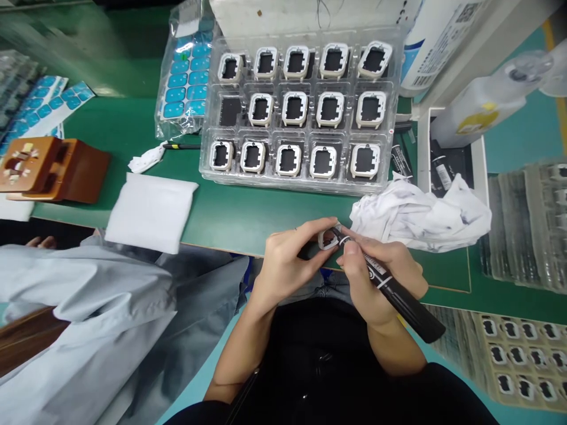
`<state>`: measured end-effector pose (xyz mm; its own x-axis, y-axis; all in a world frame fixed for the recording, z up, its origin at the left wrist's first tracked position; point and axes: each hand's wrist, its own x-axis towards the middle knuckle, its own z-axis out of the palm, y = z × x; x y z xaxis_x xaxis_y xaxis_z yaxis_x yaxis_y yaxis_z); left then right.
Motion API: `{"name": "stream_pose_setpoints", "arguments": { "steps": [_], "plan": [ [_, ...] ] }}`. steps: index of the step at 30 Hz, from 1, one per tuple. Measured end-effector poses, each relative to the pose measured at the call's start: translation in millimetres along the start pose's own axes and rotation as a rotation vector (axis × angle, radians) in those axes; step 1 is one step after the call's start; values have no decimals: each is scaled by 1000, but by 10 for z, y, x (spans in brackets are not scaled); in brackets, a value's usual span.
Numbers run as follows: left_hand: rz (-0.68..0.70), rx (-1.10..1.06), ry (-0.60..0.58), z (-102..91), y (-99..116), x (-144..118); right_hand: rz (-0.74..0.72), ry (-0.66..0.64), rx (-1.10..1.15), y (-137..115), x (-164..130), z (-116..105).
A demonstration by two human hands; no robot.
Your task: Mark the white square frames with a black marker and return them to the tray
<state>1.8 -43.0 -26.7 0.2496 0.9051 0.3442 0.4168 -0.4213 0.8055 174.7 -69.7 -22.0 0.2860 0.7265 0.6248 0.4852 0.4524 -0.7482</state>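
Between the thumb and fingers of my left hand [283,260] is a small white frame [326,241], a rounded square with an open middle. My right hand [376,265] grips a black marker pen [398,301], its tip end touching or very close to the frame's edge. Fingers cover part of the frame. Beyond my hands lies a clear plastic tray [208,168] with rows of similar white frames [295,109]; one pocket in its middle row, at the left, holds no frame. Just right of my hands sits a crumpled white cloth [420,215].
A folded white cloth [150,209] and a brown fixture [75,171] are at left, beside a co-worker's grey sleeve [88,283]. A bag of blue stickers [183,77] touches the tray's left. Right are a plastic bottle [482,109] and stacked clear trays [522,230].
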Motion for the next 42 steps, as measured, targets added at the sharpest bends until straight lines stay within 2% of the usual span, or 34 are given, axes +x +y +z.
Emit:
{"name": "stream_pose_setpoints", "arguments": {
  "steps": [17, 27, 29, 32, 35, 37, 40, 42],
  "plan": [
    [-78, -160, -38, -35, 2, 44, 55, -23, 52, 26, -44, -52],
    [-102, -227, -38, -49, 56, 80, 88, 18, 182, 28, -73, -65],
    [-94, -237, -47, -60, 58, 92, 103, -33, 178, 0, -44, -117],
    [-72, -262, -53, -77, 50, 105, 139, -179, 161, -19, 4, -215],
    [-81, -273, -58, -86, 37, 109, 112, -254, 174, 19, -2, -257],
    [-89, -290, -59, -83, 29, 109, 86, -220, 189, 59, -45, -235],
    [-93, -317, -45, -74, 28, 109, 42, -54, 191, 95, -113, -185],
    [-103, -322, -34, -70, 34, 110, 23, -46, 185, 103, -127, -181]
  ]
}}
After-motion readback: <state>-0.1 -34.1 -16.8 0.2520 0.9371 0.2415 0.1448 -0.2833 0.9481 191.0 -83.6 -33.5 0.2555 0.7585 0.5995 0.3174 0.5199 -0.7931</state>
